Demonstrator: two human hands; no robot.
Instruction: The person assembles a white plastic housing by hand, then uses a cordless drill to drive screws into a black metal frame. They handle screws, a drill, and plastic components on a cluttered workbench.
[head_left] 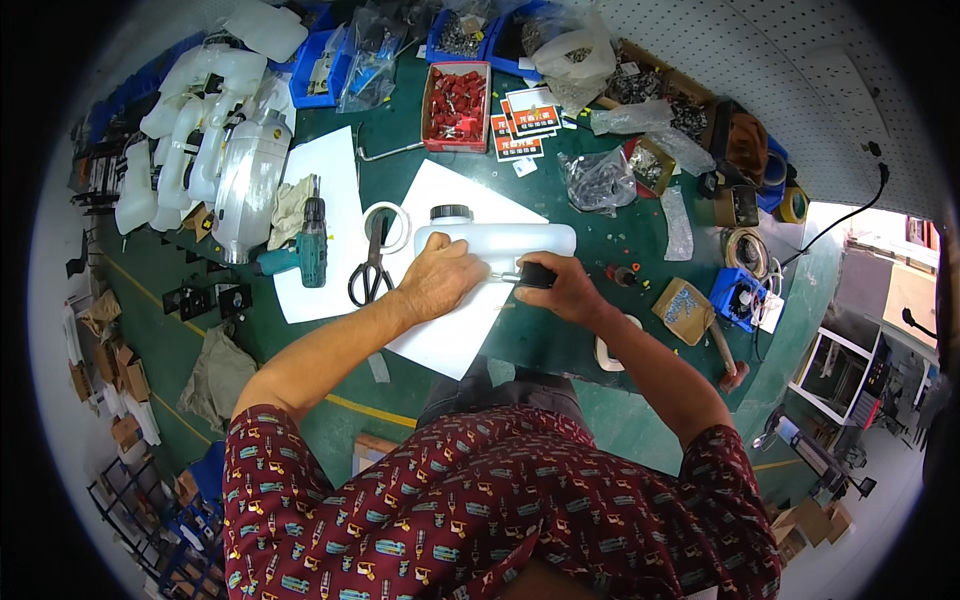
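Note:
A white plastic bottle (510,238) with a black screw cap (451,213) lies on its side on white paper sheets (440,335). My left hand (443,275) is closed at the near side of the bottle, its fingers curled against the plastic. In my right hand (567,290) is a tool with a black handle (537,276) and a thin metal shaft. The shaft points left, its tip at my left fingers, where the contact is hidden. Scissors (371,272) with black handles, a white tape roll (397,228) and a green drill (312,245) lie left of my hands.
White plastic tanks (250,180) are heaped at the left. Along the back stand a box of red parts (458,105) and blue bins (322,68). On the right are a hammer (726,355), a brown block (684,310), another tape roll (610,352) and a blue bin (737,297).

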